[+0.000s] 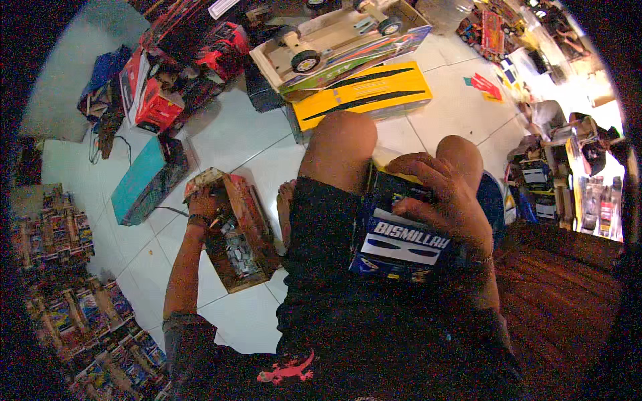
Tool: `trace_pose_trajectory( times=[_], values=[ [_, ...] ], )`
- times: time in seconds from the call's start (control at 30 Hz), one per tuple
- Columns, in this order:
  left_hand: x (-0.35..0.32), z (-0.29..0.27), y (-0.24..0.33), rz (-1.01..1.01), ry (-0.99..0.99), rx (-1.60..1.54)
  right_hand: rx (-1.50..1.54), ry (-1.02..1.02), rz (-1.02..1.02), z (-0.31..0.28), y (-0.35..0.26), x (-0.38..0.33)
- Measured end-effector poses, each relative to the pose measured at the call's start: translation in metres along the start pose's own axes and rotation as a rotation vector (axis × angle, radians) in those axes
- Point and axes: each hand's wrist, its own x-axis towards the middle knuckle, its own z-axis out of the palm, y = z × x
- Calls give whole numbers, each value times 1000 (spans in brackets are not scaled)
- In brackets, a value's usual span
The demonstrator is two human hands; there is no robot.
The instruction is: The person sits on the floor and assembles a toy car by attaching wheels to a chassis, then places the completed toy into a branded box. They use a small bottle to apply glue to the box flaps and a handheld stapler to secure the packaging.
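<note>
On my lap stands a dark blue box-shaped toy truck body (378, 257), with white lettering and a white panel bearing two dark, lens-like shapes. My right hand (445, 197) is curled over its top and side, gripping it against my thighs. To the left on the floor lies an open wooden box (257, 220) with small grey-white pieces (239, 252) in its lower part. My left hand (202, 206) reaches into the upper end of that box; its fingers are mostly hidden, so what they touch does not show.
Beyond my knees, an upturned wooden toy truck (348, 50) with black wheels rests by a yellow box-like body (364, 93). A teal box (148, 179) and red toy trucks (160, 100) lie left. Several wooden toys (87, 311) line the lower left. Brown wood (562, 287) is at right.
</note>
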Motion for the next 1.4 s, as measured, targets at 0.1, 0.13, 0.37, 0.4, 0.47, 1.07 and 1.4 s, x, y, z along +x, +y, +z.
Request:
trace_pose_trajectory(
  times=[0.1, 0.13, 0.37, 0.4, 0.47, 1.07, 1.4],
  values=[
    [10, 26, -4, 24, 44, 173, -18, 28, 8, 1, -10, -3],
    [12, 35, -4, 6, -30, 162, -50, 6, 6, 1, -13, -3],
    [34, 46, 6, -46, -19, 253, -135, -61, -51, 8, -18, 4],
    [37, 41, 6, -45, -26, 205, -133, -54, -56, 9, -18, 4],
    [32, 28, 7, -50, -19, 179, -125, -52, -64, 9, -17, 2],
    [-60, -121, -46, -10, -35, -253, -149, -156, 9, 4, -21, 6],
    [-104, -149, -16, -65, 9, -929, -26, -232, 56, -2, -20, 10]
  ],
)
